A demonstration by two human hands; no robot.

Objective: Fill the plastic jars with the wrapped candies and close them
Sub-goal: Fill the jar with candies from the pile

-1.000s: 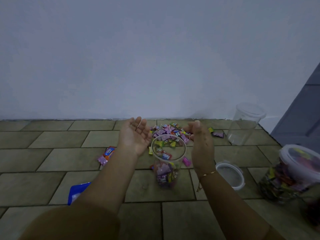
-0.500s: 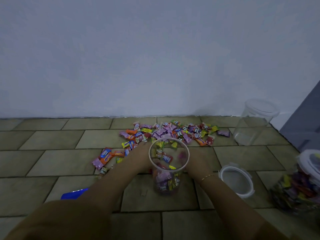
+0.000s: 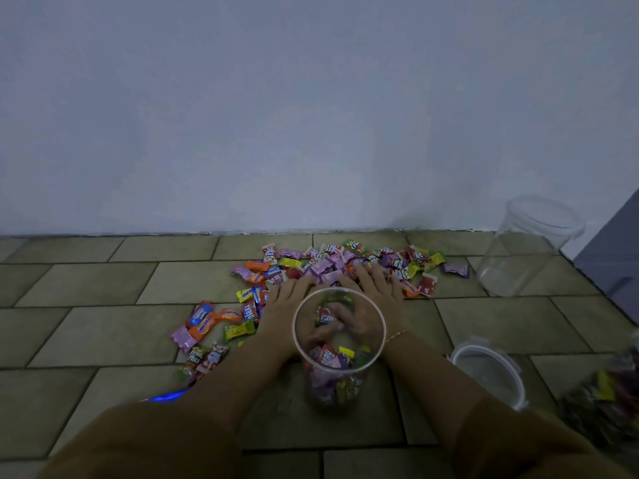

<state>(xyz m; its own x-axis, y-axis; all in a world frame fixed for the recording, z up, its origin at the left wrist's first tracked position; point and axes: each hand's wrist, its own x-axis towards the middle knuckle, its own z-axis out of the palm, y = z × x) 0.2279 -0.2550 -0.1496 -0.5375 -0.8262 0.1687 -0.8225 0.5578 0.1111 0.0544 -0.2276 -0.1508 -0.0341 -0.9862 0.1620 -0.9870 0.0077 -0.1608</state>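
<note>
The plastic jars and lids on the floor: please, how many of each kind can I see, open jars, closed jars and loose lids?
Open jars: 2, the one partly filled with candies between the hands and the empty one by the wall.
Closed jars: 1, the candy-filled jar at the right edge, cut off by the frame.
Loose lids: 1, the white lid on the floor.
Total: 4.

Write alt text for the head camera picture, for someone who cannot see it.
Seen from above, a person's left hand and right hand lie flat on a pile of wrapped candies on a tiled floor, behind an open, partly filled jar. An empty jar and a loose lid lie to the right.
</note>
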